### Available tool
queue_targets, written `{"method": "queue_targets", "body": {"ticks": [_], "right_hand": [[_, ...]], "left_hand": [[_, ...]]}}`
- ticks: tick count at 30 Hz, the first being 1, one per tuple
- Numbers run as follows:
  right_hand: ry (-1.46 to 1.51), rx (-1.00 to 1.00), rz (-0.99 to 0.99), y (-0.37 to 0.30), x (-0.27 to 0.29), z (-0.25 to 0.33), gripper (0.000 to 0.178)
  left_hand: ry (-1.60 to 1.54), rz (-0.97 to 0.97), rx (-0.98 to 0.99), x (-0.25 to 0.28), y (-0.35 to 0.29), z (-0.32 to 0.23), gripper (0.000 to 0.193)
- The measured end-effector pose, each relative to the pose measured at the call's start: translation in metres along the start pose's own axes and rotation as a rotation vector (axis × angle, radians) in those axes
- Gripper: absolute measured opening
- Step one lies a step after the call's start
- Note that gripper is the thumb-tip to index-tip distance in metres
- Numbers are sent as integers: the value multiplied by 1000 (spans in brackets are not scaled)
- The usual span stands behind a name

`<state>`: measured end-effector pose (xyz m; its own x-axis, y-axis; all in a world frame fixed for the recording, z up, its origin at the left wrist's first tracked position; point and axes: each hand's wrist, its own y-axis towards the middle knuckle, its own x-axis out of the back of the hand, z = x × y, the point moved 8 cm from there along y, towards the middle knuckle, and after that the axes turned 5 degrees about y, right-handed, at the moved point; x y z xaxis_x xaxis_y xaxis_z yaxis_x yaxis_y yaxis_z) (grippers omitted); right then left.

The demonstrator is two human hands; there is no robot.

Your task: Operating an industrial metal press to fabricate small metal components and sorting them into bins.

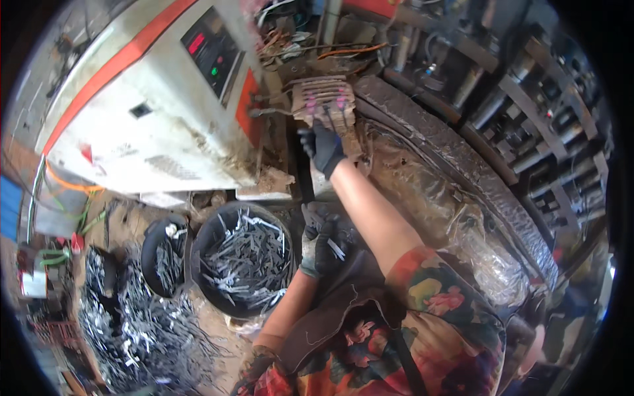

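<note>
Brown, grimy workshop floor (pixel 205 330) lies under everything, with a loose pile (pixel 145 343) of dark metal pieces spread at the lower left. Nearest, by the brown apron (pixel 323 330), the left hand (pixel 319 247), in a dark glove, is closed around a few metal strips (pixel 337 249), one pale strip jutting from the palm side. Just left of it stands a round black tub (pixel 228 309) filled with more such strips, and beside that a smaller bucket (pixel 148 270) partly filled. Holding a few spares this close to the work should save reaching back, provided they lie loosely enough to be freed one by one.

Farther off, the right hand (pixel 321 148), also gloved, reaches out to the slotted block (pixel 322 86), fingers partly curled; whether they pinch a strip I cannot tell. Thin dark pieces stick out of the block below its pink glowing spots (pixel 341 99). Those spots look hot, so good handling probably means gripping only the dark outer end, moving straight along the slot and keeping glove and wrist below the glow, clear of the metal leads (pixel 271 111) on the left.

Beyond are the white cabinet (pixel 152 112) with its lit panel (pixel 211 53) and, at right, heavy machinery (pixel 508 105)
</note>
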<state>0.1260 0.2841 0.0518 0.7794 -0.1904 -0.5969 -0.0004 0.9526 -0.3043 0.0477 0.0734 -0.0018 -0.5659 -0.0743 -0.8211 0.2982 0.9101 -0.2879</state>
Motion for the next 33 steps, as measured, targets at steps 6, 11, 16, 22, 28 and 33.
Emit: {"method": "queue_targets", "body": {"ticks": [6, 11, 16, 22, 28, 33], "right_hand": [[-761, 1011, -73, -149, 70, 53, 19], [-585, 959, -143, -219, 150, 117, 16], [-18, 730, -569, -207, 297, 259, 31], [297, 760, -713, -145, 362, 297, 36], [396, 799, -727, -135, 371, 296, 26], [455, 829, -751, -144, 372, 298, 22]], "left_hand": [[-31, -88, 219, 31, 5, 11, 15], [369, -103, 0, 56, 20, -4, 21], [456, 1, -15, -4, 8, 1, 9], [532, -96, -10, 28, 18, 1, 7], [495, -92, 4, 23, 14, -2, 6], [442, -68, -31, 12, 13, -4, 8]]}}
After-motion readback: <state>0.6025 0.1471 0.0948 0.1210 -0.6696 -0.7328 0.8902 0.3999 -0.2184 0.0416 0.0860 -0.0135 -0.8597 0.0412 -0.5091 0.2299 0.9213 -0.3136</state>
